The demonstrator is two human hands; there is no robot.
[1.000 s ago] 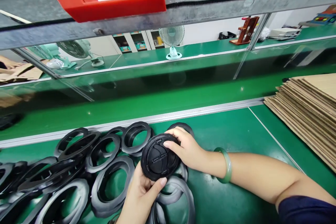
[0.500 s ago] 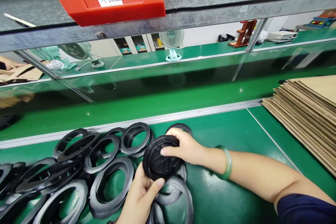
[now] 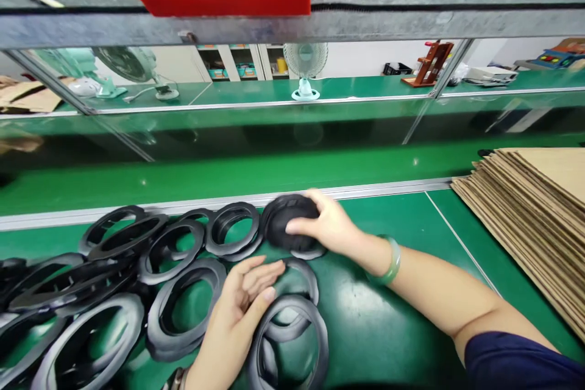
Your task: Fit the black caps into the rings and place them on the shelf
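Observation:
My right hand (image 3: 326, 222) grips a round black plastic disc-shaped part (image 3: 287, 219) by its right side, near the back of the green bench. A black ring (image 3: 311, 251) shows partly beneath that part. With its fingers loosely curved and apart, my left hand (image 3: 244, 301) holds nothing and hovers near a few loose rings. Just right of it, a grey-black ring (image 3: 322, 341) overlaps another ring (image 3: 313, 283). Many more black rings (image 3: 158, 323) lie in a jumble to the left, some stacked on each other.
A stack of cardboard sheets (image 3: 525, 213) lies at the right. Overhead, a metal shelf (image 3: 388, 24) carries a red bin (image 3: 228, 0) with a white label. Beyond a clear panel, a fan (image 3: 305, 67) and a brown stand (image 3: 429, 65) sit on another green bench.
My right hand has carried the black part away from my left hand, toward the back of the bench. My left hand has let go and its fingers have loosened. The view has tilted slightly.

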